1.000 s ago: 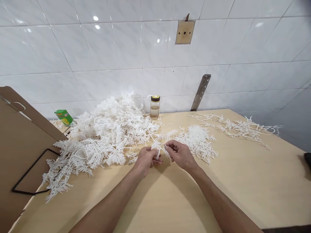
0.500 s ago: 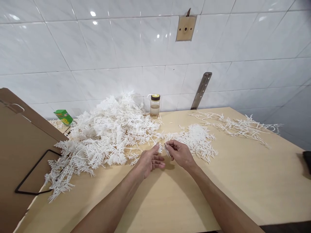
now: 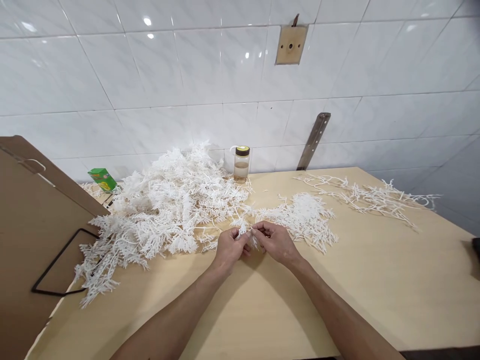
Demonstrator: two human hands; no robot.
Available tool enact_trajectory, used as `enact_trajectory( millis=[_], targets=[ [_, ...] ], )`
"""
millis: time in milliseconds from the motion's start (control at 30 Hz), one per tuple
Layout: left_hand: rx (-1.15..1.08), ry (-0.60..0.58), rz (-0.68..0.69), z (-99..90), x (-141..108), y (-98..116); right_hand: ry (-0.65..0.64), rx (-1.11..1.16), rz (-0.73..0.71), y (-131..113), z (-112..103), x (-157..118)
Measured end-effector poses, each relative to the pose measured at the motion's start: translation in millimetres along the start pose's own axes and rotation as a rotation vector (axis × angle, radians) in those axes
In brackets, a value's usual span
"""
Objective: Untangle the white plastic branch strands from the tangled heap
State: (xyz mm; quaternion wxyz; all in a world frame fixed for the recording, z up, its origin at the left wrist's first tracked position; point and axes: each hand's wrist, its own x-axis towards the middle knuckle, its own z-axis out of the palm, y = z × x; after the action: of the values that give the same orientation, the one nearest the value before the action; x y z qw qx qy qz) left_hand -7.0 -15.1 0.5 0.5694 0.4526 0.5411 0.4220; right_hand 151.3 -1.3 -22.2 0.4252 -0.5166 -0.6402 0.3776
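White sprig (image 3: 242, 229) was located in front of the bottle (image 3: 241, 165), raised near the work surface and between the two hands. Tiled wall (image 3: 150, 70), grey-white, rose behind the bottle. Counter (image 3: 375, 280), pale wood, carried the bottle near its back edge. Cardboard panel (image 3: 41, 240) stood tilted far to the left of the bottle. Heap of white foliage (image 3: 168, 200) spread from just beside the bottle leftward and forward toward the panel. Bare white stems (image 3: 375, 197) lay loosely crossed well to the right of the bottle. Lower pile of white sprigs (image 3: 302, 220) lay flat to the right and front of the bottle. Perforated metal strip (image 3: 314, 142) stood slanted at the wall, right of the bottle.

Left hand (image 3: 229, 250), in front of the bottle: thumb and fingers pinched the white sprig. Right hand (image 3: 276, 243), in front and slightly right of it: fingers closed on a small white piece (image 3: 255, 242), which hung below the fingertips. Could not tell whether sprig and piece were joined. Bottle was upright, dark-lidded, partly filled. Yellowish wall plate (image 3: 291, 45) sat above and right of the bottle; green box (image 3: 102, 180) leaned far left of it, behind the heap.
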Motion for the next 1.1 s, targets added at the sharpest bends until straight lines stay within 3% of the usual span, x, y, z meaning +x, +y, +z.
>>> enact_trajectory(
  millis=[267,433,600,767,1000,1100],
  targets=[
    [-0.033,0.006,0.078,0.0,7,-13,-0.104,0.039,0.132,2,-5,2],
    [0.042,0.018,0.058,0.4,8,-13,-0.091,0.051,0.128,2,-6,2],
    [0.05,-0.056,0.035,-0.4,6,-9,-0.056,0.044,0.1,-1,-5,2],
    [0.046,-0.059,0.071,0.4,6,-11,-0.169,0.074,0.104,-7,-6,-1],
    [0.292,0.011,0.188,-1.0,8,-20,-0.145,-0.041,0.119,-7,-8,-1],
    [0.378,-0.001,0.234,-4.0,10,-22,-0.123,-0.169,0.055,-6,-8,0]
  ],
)
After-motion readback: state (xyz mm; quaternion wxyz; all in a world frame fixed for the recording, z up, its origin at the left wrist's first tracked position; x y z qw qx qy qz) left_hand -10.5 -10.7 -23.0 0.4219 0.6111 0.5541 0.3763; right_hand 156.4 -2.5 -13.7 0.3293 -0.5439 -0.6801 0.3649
